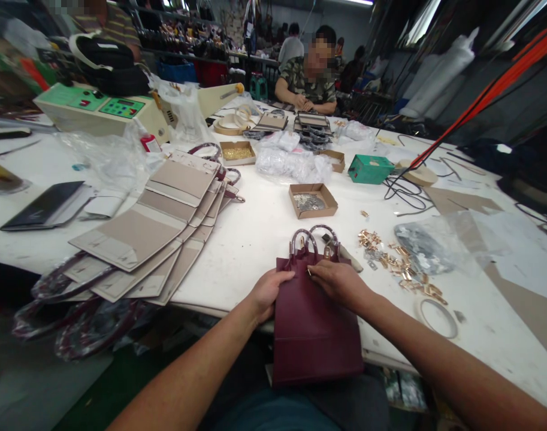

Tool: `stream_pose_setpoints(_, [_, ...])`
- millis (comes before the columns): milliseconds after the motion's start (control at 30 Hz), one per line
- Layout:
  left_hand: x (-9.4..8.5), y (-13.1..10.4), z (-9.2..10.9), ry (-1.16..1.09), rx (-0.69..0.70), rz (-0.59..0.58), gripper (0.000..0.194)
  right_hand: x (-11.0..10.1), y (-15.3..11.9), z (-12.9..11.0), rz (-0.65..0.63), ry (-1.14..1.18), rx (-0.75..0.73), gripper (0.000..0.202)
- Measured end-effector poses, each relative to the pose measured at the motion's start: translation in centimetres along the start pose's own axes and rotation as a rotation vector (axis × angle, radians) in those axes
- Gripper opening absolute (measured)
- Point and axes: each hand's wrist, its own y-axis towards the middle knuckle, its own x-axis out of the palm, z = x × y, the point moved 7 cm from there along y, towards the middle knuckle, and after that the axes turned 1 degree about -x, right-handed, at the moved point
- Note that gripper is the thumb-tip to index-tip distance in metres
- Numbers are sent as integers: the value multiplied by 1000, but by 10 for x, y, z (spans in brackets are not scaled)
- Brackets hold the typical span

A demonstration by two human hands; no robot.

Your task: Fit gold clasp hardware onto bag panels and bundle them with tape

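A burgundy handbag panel [316, 341] with two wrapped handles [305, 234] lies across the table's front edge and over the lap. My left hand [268, 293] grips its left edge near the top, thumb on the front face. The fingers of my right hand [340, 282] are pinched at the upper middle of the panel, on a small gold metal fitting [308, 271]. Another gold fitting [328, 252] shows at the base of the right handle. The fingertips beneath the panel are hidden.
Stacked beige-lined bag panels [165, 230] lie to the left. Loose gold fittings [403, 263] and a tape roll [437, 317] are on the right. Beyond stand a cardboard box of metal pieces [313, 200] and a green box [370, 169] with cables. A co-worker [309, 78] sits across the table.
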Motion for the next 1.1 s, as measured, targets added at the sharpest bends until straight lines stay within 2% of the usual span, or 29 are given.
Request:
stream_pose_setpoints(200, [-1, -1, -3, -3, 5, -7, 25, -6, -2, -14, -8, -74, -12, 33])
stream_pose_setpoints(533, [-4, 2, -3, 4, -13, -5, 26, -7, -3, -21, 153, -193, 74, 28])
stream_pose_setpoints(800, [-2, -1, -5, 34, 4, -32, 28, -7, -5, -32, 67, -268, 101, 32])
stream_pose_setpoints(967, [0, -7, -5, 71, 31, -40, 29, -8, -8, -33, 14, -219, 50, 34])
stream_pose_setpoints(1100, [0, -7, -4, 78, 56, -54, 33, -15, -7, -25, 89, -64, 103, 25])
